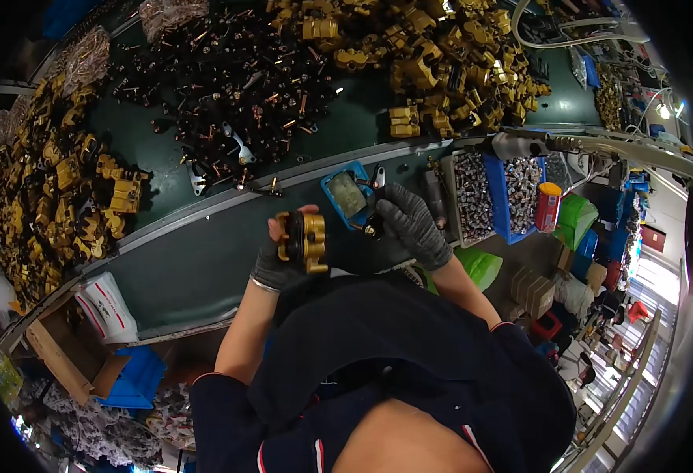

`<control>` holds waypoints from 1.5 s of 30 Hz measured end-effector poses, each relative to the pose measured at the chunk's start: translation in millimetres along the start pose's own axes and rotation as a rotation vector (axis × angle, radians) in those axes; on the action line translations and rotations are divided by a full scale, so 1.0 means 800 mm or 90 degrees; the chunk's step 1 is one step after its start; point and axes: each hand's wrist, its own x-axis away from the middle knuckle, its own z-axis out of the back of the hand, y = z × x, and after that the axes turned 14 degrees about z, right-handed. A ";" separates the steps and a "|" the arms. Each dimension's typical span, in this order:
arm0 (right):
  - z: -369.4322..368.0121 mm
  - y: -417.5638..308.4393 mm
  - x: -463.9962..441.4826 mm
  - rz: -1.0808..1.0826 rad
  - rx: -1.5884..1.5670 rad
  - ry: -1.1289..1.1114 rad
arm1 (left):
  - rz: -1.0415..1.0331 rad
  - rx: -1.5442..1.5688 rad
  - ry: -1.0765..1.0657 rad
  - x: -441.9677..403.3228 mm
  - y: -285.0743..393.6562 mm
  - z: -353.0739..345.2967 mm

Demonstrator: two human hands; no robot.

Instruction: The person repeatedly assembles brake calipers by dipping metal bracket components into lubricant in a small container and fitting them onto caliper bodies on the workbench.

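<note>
My left hand (277,256), in a grey glove with bare fingertips, is wrapped round a gold metal caliper (305,240) above the green bench. To its right, my gloved right hand (409,225) has its fingers bent together beside a small blue tray (348,195) that holds a pale translucent substance. A dark part with a silver end (378,176) shows at the fingertips of my right hand; whether the fingers grip it is hard to make out. Another small dark and brass part (371,231) lies just below the tray.
Gold calipers (441,67) are heaped at the back, with more (66,189) at the left. Black parts (228,87) lie between them. Bins of small metal pieces (472,193), a red and yellow can (548,206) and a power tool (520,145) are at the right.
</note>
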 end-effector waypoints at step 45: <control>-0.026 0.058 -0.001 0.289 0.434 -0.012 | -0.448 -0.637 0.505 -0.020 -0.032 -0.073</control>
